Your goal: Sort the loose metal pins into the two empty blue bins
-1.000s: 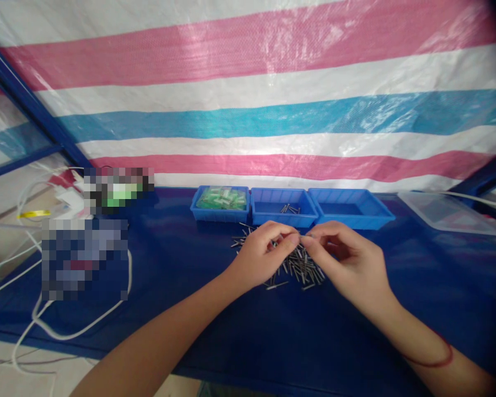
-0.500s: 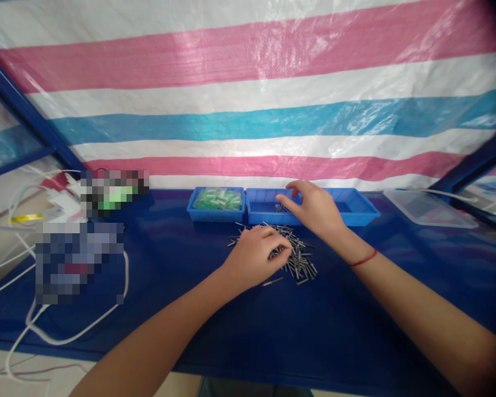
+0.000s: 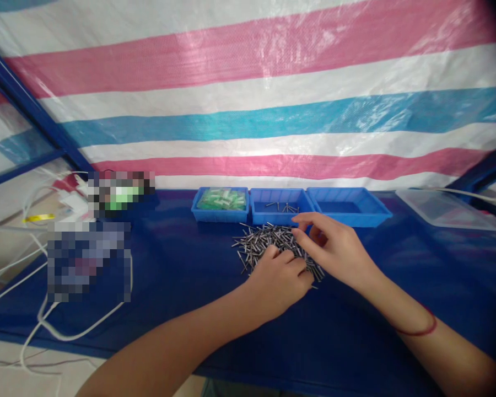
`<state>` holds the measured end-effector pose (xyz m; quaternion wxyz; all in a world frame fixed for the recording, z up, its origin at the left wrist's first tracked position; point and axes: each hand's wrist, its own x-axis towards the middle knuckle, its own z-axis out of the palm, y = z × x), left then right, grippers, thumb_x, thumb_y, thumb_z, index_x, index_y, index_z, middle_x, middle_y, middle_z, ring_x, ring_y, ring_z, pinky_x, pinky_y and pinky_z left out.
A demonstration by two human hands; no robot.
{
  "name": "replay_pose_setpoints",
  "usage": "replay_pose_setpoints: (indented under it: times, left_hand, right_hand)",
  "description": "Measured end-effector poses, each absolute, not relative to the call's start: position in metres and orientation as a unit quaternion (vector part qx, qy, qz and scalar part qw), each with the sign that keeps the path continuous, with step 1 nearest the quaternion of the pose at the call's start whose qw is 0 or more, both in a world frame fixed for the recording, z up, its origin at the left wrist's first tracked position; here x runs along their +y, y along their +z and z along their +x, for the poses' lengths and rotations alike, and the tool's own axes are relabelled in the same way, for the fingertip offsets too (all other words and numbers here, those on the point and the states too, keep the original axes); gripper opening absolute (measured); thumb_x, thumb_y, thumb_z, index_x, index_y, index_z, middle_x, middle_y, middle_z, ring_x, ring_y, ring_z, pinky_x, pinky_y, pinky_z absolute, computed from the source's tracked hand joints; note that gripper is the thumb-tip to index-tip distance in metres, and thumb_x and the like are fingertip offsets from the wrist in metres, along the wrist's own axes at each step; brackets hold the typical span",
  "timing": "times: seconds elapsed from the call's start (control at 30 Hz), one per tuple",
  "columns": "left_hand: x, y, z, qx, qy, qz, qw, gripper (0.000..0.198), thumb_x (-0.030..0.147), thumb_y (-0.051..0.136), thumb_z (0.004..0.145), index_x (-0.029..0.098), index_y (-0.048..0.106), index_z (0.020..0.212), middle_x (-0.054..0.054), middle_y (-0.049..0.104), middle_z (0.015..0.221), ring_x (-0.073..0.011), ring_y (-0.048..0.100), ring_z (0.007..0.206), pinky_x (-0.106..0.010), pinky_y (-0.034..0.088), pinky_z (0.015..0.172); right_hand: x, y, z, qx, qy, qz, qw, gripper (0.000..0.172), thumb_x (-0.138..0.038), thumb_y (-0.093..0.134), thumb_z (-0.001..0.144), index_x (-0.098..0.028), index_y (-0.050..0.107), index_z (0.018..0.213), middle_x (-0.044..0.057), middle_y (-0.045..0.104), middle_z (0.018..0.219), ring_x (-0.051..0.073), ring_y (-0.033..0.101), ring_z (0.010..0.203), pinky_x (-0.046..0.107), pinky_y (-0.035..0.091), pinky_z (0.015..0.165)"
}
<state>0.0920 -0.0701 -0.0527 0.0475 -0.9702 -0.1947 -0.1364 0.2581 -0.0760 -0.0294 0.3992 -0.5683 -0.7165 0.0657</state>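
A loose pile of thin metal pieces, like nails or screws (image 3: 264, 237), lies on the blue table. My left hand (image 3: 283, 278) rests over the front of the pile, its fingers curled down; whatever they grip is hidden. Beside it, at the right edge of the pile, my right hand (image 3: 334, 248) hovers with thumb and forefinger apart and nothing visible between them. Behind the pile, the middle blue bin (image 3: 281, 216) holds several of the metal pieces. The left blue bin (image 3: 220, 216) is full of small green and whitish plastic pieces.
A third blue bin (image 3: 349, 220) stands at the right of the row, with a clear plastic lid (image 3: 448, 209) beyond it. White cables (image 3: 86, 331) loop over the table's left side near blurred items. A striped plastic sheet (image 3: 248, 127) hangs behind.
My right hand has come back from above the middle bin to the pile's right edge. My left hand has shifted towards me and right, its fingers curled further in. The view has shifted slightly.
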Motion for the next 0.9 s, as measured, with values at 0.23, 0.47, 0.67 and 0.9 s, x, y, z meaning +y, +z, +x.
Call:
replay_pose_setpoints:
  times: [0.23, 0.47, 0.67, 0.9]
  left_hand:
    - [-0.057, -0.028, 0.085, -0.364, -0.337, -0.825, -0.27, 0.02, 0.03, 0.043, 0.097, 0.017, 0.058, 0.093, -0.001, 0.066, 0.084, -0.0134, 0.06, 0.076, -0.026, 0.042, 0.07]
    - [-0.055, -0.027, 0.085, -0.373, -0.433, -0.715, -0.403, 0.014, 0.029, 0.054, 0.09, 0.017, 0.062, 0.091, -0.001, 0.069, 0.088, -0.012, 0.061, 0.076, -0.022, 0.044, 0.07]
    - [-0.054, -0.03, 0.085, -0.357, -0.428, -0.707, -0.436, 0.015, 0.029, 0.058, 0.087, 0.016, 0.065, 0.091, -0.002, 0.068, 0.086, -0.0123, 0.06, 0.075, -0.023, 0.044, 0.068]
    - [-0.053, -0.03, 0.087, -0.341, -0.388, -0.718, -0.467, 0.022, 0.031, 0.054, 0.09, 0.016, 0.066, 0.098, -0.005, 0.069, 0.091, -0.0133, 0.061, 0.077, -0.022, 0.043, 0.065]
  right_hand:
    - [-0.081, -0.022, 0.26, -0.623, 0.18, -0.564, 0.511, 0.022, -0.039, 0.053, 0.089, -0.021, 0.065, 0.083, 0.004, 0.069, 0.081, 0.018, 0.064, 0.072, 0.029, 0.051, 0.064]
    - [-0.088, -0.026, 0.241, -0.611, 0.282, -0.517, 0.529, 0.013, -0.035, 0.066, 0.081, -0.022, 0.068, 0.084, 0.001, 0.069, 0.08, 0.014, 0.062, 0.068, 0.025, 0.051, 0.061]
    - [-0.088, -0.025, 0.241, -0.601, 0.277, -0.516, 0.544, 0.011, -0.033, 0.067, 0.081, -0.022, 0.069, 0.084, 0.001, 0.069, 0.081, 0.013, 0.062, 0.068, 0.024, 0.052, 0.06]
    - [-0.092, -0.024, 0.242, -0.632, 0.221, -0.494, 0.554, 0.009, -0.027, 0.065, 0.083, -0.025, 0.07, 0.09, 0.001, 0.069, 0.089, 0.013, 0.063, 0.078, 0.024, 0.053, 0.067]
